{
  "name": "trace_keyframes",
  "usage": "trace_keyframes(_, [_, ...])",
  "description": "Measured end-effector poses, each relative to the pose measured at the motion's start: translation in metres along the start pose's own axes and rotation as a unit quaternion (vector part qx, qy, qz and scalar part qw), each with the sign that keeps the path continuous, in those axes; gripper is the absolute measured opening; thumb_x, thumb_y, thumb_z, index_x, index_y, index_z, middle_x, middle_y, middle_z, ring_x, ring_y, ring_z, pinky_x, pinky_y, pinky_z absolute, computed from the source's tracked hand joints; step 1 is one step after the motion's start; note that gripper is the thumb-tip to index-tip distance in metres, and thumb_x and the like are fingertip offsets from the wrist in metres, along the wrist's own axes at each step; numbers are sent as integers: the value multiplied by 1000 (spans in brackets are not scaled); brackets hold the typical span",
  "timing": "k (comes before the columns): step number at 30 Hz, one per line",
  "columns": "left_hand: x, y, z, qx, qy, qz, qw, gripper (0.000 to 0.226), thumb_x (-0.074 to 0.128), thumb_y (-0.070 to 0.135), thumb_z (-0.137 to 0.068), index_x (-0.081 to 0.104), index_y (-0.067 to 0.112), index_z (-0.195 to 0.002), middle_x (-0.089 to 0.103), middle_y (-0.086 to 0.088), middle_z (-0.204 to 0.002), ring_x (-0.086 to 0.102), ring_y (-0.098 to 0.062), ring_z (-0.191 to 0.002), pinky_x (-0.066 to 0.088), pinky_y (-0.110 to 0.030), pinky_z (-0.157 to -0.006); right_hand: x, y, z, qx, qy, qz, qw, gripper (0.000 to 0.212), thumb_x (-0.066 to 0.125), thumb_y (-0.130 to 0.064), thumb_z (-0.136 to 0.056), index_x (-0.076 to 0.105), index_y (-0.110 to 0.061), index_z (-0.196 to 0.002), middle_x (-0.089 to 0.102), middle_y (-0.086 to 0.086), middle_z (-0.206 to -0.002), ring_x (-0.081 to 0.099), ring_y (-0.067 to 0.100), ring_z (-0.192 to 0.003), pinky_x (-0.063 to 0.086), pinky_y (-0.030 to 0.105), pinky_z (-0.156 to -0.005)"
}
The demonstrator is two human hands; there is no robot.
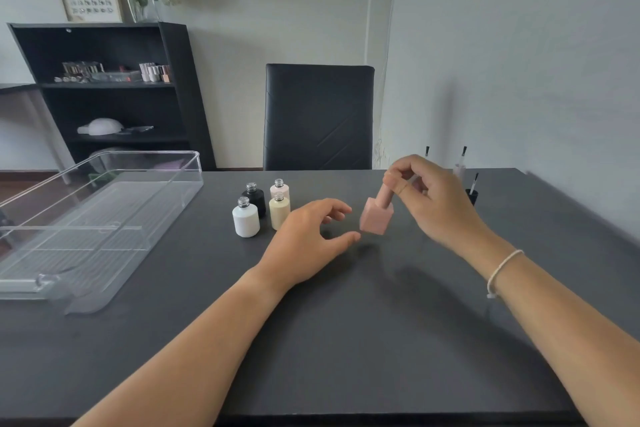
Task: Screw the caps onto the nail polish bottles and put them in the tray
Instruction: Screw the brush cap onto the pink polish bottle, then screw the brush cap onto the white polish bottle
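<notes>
Right hand: the right hand point(420, 189) pinches the cap of the pink bottle point(376, 214) between fingertips and thumb, and the bottle hangs tilted, its square base lifted just off the surface point(346, 322).
Left hand: the left hand point(313, 237) is spread open and holds nothing, thumb tip just beside the bottle's lower corner, ready to take it.
Tray: the clear tray point(166, 184) sits well apart at the left edge, nothing visible in it.
Waiting bottles: white bottle point(246, 218), black bottle point(254, 199), cream bottle point(280, 213) and pale pink bottle point(280, 188) stand uncapped in a tight cluster between tray and hands.
Loose caps: brush caps point(471, 191) stand upright behind the right hand.
Risk one: held by the cap alone, if the thread isn't fully tight, the body could drop off.
Risk two: the hand-over could slip, since the bottle hangs at an angle.
Risk three: the path to the tray crosses the open bottles; a brushing wrist would likely topple them.
</notes>
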State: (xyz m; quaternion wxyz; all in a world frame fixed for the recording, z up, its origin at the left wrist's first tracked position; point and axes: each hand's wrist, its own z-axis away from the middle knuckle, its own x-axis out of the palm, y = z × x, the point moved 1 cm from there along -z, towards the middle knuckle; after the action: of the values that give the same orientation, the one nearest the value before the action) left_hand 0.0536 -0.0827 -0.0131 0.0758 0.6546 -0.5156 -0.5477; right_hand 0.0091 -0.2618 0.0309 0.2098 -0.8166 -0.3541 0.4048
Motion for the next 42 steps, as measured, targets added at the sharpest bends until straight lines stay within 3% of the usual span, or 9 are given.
trace_keyframes(4, [1, -3, -1, -5, -33, -79, 996, 35, 65, 40, -80, 61, 26, -112, 60, 12, -112, 51, -4, -103, 36, -15, -85, 0, -1, -28, 0, -20, 67, 998, 13, 51, -18, -91, 58, -18, -81, 56, -17, -77, 48, -11, -58, 34, 4, -57])
trace_keyframes(10, [2, -1, -2, 27, -38, -112, 993, 28, 64, 38, -81, 68, 20, -103, 64, 8, -111, 54, -5, -101, 36, -13, -82, 15, 12, -67, 37, -37, 130, 990, 18, 48, -23, -92, 63, -14, -88, 65, 2, -100, 54, 15, -84, 37, 23, -68])
trace_keyframes(18, [4, -2, -3, 34, -33, -120, 992, 30, 64, 39, -82, 69, 21, -104, 64, 7, -112, 54, -6, -103, 35, -13, -84, 39, 24, -86, 73, -56, 164, 982, 18, 47, -25, -93, 60, -16, -84, 65, 6, -103, 58, 20, -91, 40, 27, -75])
trace_keyframes(21, [5, -1, -3, 36, -33, -118, 992, 30, 64, 40, -81, 68, 21, -104, 64, 8, -112, 54, -5, -104, 34, -12, -85, 41, 26, -87, 82, -54, 170, 981, 19, 47, -25, -93, 61, -13, -93, 65, 8, -105, 59, 23, -97, 45, 29, -80])
trace_keyframes(34, [3, -4, -4, 33, -30, -112, 993, 27, 65, 38, -81, 69, 20, -101, 65, 8, -110, 54, -6, -103, 38, -16, -87, 38, 13, -70, 85, 1, 163, 983, 36, 50, -34, -92, 54, -15, -123, 63, 4, -110, 55, 19, -96, 41, 24, -75])
trace_keyframes(39, [1, -2, -3, 24, -24, -78, 996, 19, 65, 34, -81, 70, 22, -95, 65, 11, -101, 56, -5, -97, 39, -14, -81, 18, 1, -22, 28, 49, 128, 990, 26, 55, -32, -89, 61, -18, -110, 61, -6, -90, 50, 4, -75, 40, 18, -68])
trace_keyframes(42, [-2, 1, 0, 24, 1, -42, 999, 13, 64, 30, -82, 69, 26, -93, 65, 16, -97, 56, 1, -95, 41, -12, -81, 6, 9, 8, 58, 97, 122, 986, 21, 58, -34, -86, 63, -19, -99, 57, -9, -80, 49, 3, -67, 36, 14, -59])
